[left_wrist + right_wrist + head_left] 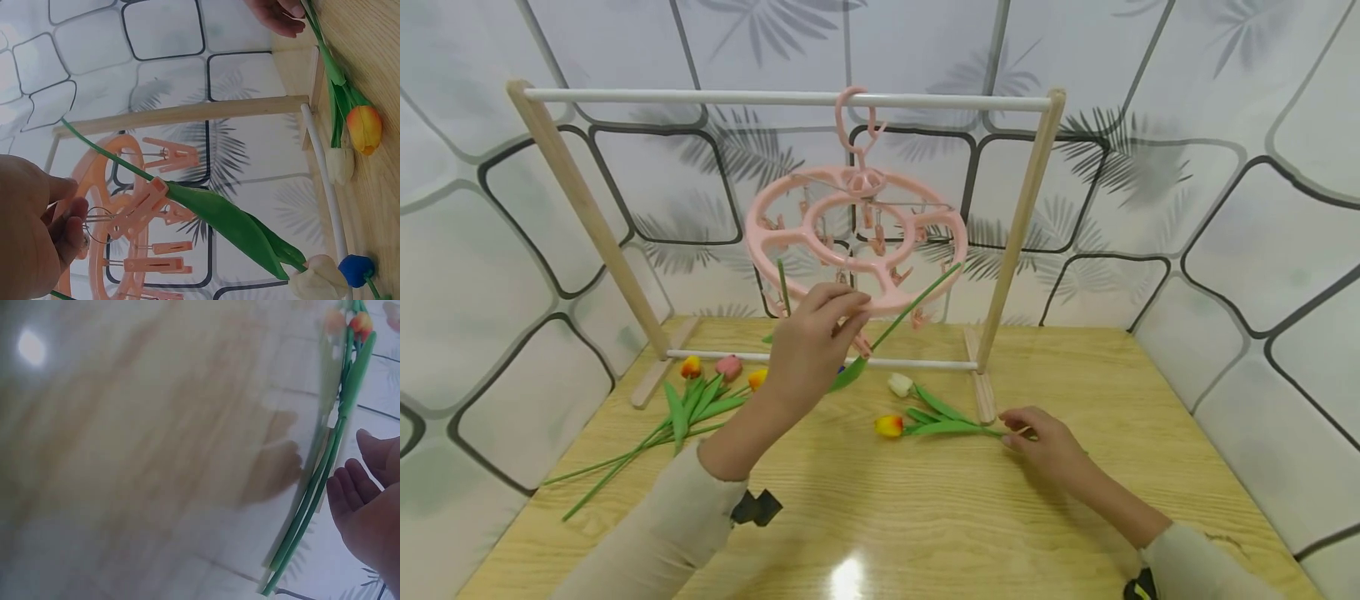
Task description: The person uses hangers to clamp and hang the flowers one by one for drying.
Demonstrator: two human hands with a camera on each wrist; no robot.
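Observation:
My left hand (811, 346) is at the near rim of a pink round clip hanger (760, 250), fingers and thumb bent around the rim. Just below them, a pink clothes peg (140, 207) clamps the stem of a white tulip (319, 278), which hangs bloom down; its green leaf (848, 375) shows in the head view. Another green stem (784, 287) stands up left of that hand. On the table, my right hand (1047, 442) lies with loosely bent fingers at the stems (312, 494) of a white tulip (900, 384) and a yellow-orange tulip (889, 427).
The hanger hooks over the white bar (700, 97) of a wood-legged rack (598, 225). More tulips, including a pink one (728, 367) and a red-yellow one (691, 367), lie on the table at left with crossed stems. A blue bloom (357, 270) shows near the lower bar.

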